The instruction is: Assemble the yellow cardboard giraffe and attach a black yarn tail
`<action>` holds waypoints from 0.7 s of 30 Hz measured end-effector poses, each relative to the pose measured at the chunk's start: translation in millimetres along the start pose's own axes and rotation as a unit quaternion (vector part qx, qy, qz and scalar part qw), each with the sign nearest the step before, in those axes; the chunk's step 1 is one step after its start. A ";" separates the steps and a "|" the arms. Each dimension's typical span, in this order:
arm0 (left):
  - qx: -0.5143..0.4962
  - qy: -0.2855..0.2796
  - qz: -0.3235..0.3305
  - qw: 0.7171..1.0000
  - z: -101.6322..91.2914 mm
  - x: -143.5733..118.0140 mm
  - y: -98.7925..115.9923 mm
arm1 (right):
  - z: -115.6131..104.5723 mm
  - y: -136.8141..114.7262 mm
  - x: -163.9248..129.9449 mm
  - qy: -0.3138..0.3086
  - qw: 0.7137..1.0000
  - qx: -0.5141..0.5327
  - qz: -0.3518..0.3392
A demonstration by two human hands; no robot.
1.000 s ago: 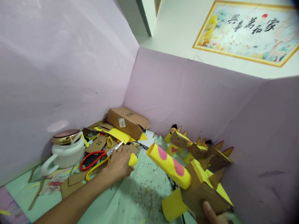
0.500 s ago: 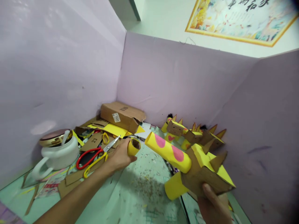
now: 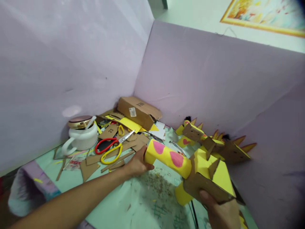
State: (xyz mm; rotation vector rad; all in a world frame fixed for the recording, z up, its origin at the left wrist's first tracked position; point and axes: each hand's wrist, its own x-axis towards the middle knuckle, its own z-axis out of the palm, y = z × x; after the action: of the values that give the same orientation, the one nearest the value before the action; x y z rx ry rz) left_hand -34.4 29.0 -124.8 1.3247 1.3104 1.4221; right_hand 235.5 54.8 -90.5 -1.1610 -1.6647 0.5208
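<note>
My right hand (image 3: 218, 205) grips a cardboard craft figure (image 3: 209, 187) by its boxy brown body, thumb on the near side. The figure has a yellow top, brown triangular spikes, a yellow tube leg (image 3: 183, 194) and a long yellow tube (image 3: 168, 155) with pink spots pointing left. My left hand (image 3: 139, 163) is closed around a short yellow tube (image 3: 149, 156) at the free end of that spotted tube. The two tubes overlap in view; whether they are joined, I cannot tell.
Red-and-yellow-handled scissors (image 3: 116, 144) lie on cardboard scraps (image 3: 137, 143) at left. Beside them stands a white mug (image 3: 83, 136) with a gold-rimmed lid. A cardboard box (image 3: 138, 111) sits in the back corner. Several similar craft figures (image 3: 193, 132) line the right panel.
My left hand has brought the short yellow tube right, up to the end of the spotted tube. The camera view has shifted left and down.
</note>
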 end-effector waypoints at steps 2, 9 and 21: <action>-0.009 0.000 0.001 1.000 0.1 -0.4 -1.7 | -4.9 1.7 1.6 -0.016 0.997 -0.064 0.030; -0.029 -0.013 0.017 0.999 -0.8 -4.3 1.3 | -15.9 4.6 2.2 -0.053 0.993 -0.099 0.020; -0.058 -0.023 0.032 0.998 0.6 -3.5 -0.4 | -6.7 -34.3 -6.9 -0.032 0.998 0.024 0.040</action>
State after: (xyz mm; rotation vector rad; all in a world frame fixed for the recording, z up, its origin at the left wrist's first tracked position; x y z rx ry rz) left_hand -33.3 25.8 -125.9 1.3240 1.1482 1.4797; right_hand 226.5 32.2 -64.5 -1.1907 -1.6553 0.6521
